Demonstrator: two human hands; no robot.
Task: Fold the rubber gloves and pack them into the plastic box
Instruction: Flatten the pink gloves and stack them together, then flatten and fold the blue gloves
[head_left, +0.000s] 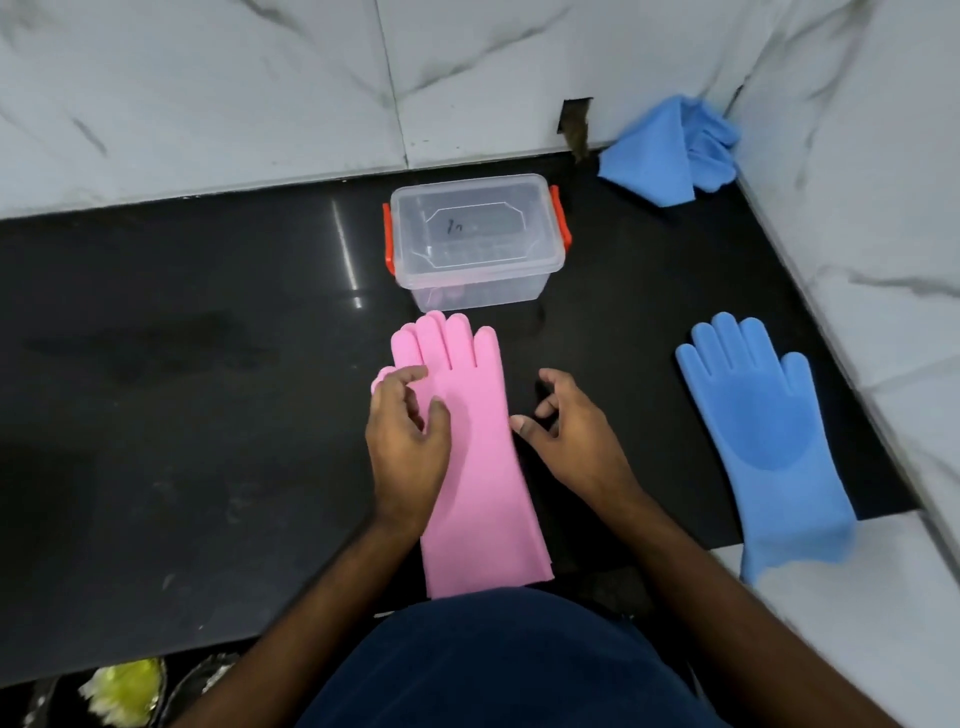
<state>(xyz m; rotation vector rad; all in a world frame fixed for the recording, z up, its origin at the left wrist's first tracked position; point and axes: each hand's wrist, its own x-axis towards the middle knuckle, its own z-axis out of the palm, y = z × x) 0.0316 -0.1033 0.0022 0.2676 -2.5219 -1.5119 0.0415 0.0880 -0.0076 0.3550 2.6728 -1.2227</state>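
A pink rubber glove (475, 457) lies flat on the black counter (182, 415), fingers toward the back, cuff at the front edge. My left hand (408, 441) rests over its left side near the thumb, fingers curled and apart, gripping nothing. My right hand (576, 431) hovers just right of the glove, fingers spread, thumb tip near its edge. A clear plastic box (475, 244) with orange latches stands behind the glove's fingertips, lid on. A blue rubber glove (769, 441) lies flat at the right, cuff overhanging the counter edge.
A crumpled blue glove or cloth (675, 150) sits in the back right corner. White marble walls (208, 88) close the counter at the back and right. A yellow-green item (124, 691) lies below the counter's front edge at lower left.
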